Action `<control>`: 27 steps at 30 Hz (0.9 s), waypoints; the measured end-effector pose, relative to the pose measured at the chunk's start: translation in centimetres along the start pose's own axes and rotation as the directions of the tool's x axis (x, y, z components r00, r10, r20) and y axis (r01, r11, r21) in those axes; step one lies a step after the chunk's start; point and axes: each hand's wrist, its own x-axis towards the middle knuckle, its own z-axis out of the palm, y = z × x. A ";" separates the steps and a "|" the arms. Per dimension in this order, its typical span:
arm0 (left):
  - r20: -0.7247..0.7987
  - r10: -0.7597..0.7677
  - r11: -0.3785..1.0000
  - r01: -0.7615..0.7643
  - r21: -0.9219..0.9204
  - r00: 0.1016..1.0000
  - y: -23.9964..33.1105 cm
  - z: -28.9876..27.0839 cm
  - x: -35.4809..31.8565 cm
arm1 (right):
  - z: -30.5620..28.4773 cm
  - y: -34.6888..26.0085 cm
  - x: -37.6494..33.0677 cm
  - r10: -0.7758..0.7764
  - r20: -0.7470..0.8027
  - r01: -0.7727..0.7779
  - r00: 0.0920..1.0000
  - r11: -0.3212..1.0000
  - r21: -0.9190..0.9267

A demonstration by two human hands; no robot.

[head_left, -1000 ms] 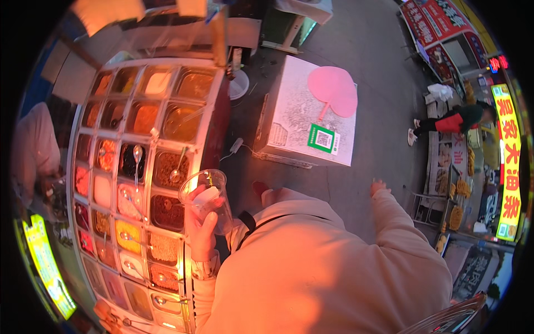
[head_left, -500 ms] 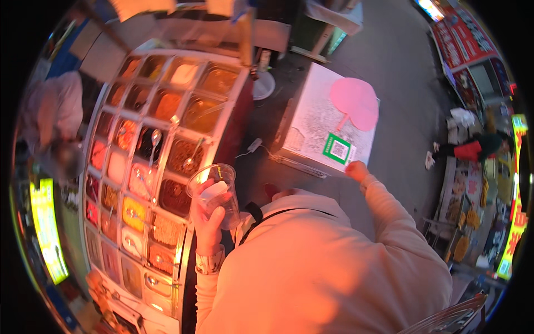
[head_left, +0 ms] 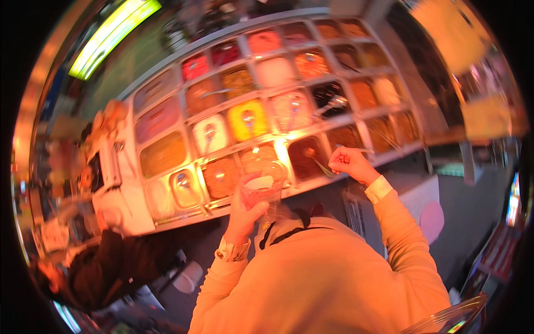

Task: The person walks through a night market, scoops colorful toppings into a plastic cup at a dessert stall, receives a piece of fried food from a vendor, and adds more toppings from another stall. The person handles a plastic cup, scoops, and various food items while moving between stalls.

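L hand [head_left: 242, 217] is wrapped round a clear cup [head_left: 271, 195], mouth up, thumb on the near side, w/ a whitish patch showing thru the wall. Cup is held in front of the wearer's chest, at the near edge of the desk [head_left: 130, 209], close to the front row of pans. R hand [head_left: 351, 165] is out at the same edge, farther R, fingers bent w/ tips drawn in, right beside a spoon handle [head_left: 324, 168]; can't tell if it's gripping or just near it, too blurry. That spoon leans out of a pan of dark red-brown stuff [head_left: 305, 158].

Desk carries rows of metal pans, slanting across the view. Yellow food [head_left: 245, 123] w/ a spoon sits approx mid-desk; white food [head_left: 204, 139] just L of it, also w/ a spoon; black food [head_left: 329, 100] farther R, spoon there too. Bright red & pink foods are in the far row. Brownish food [head_left: 219, 178] is in the front row, L of the cup.

Past the desk on the R: white box [head_left: 409, 201] & a pink fan [head_left: 431, 222] by its R edge. Lower L, a person in dark clothes [head_left: 119, 267]. Upper L, a lit yellow-green sign [head_left: 114, 36]
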 end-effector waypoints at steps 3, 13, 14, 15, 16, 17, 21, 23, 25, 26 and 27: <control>-0.077 0.041 0.996 -0.048 -0.081 0.996 1.4 -4.7 -0.3 | 5.9 -2.6 11.2 -0.012 0.073 0.030 0.997 0.969 -0.244; -0.255 0.058 0.969 -0.116 -0.220 0.965 3.3 -15.7 0.2 | 18.4 -3.0 42.2 -0.393 0.041 0.045 0.919 0.002 -0.999; -0.249 0.043 0.964 -0.105 -0.243 0.968 3.5 -16.5 0.4 | 18.6 -3.1 43.4 -0.301 -0.024 -0.039 0.953 -0.044 -0.998; -0.244 0.027 0.960 -0.094 -0.265 0.969 3.7 -17.2 0.5 | 19.0 -3.2 44.4 -0.210 -0.095 -0.118 0.973 -0.099 -0.988; -0.249 0.022 0.955 -0.094 -0.281 0.968 3.8 -17.8 0.7 | 18.6 -2.5 45.3 -0.238 -0.075 -0.108 0.968 -0.128 -0.986; -0.252 0.015 0.951 -0.092 -0.297 0.968 3.8 -18.3 1.0 | 18.0 -2.3 45.9 -0.172 -0.075 -0.090 0.982 -0.082 -0.993; -0.259 -0.030 0.951 -0.052 -0.305 0.965 4.0 -20.4 1.8 | 16.7 -2.8 46.5 -0.149 0.027 0.055 0.988 0.186 -0.981; -0.257 -0.031 0.951 -0.051 -0.306 0.966 4.1 -21.3 2.5 | 16.1 -3.6 46.3 -0.239 0.083 0.160 0.967 0.322 -0.933; -0.253 -0.026 0.950 -0.055 -0.308 0.967 4.3 -22.0 3.3 | 17.3 -4.7 45.0 -0.413 0.094 0.207 0.906 0.238 -0.949; -0.251 -0.022 0.949 -0.059 -0.310 0.968 4.3 -22.2 3.7 | 18.0 -5.2 44.5 -0.494 0.106 0.228 0.863 0.193 -0.954; -0.247 -0.018 0.948 -0.061 -0.311 0.969 4.5 -22.4 4.1 | 18.8 -5.7 44.5 -0.490 0.117 0.221 0.864 0.161 -0.962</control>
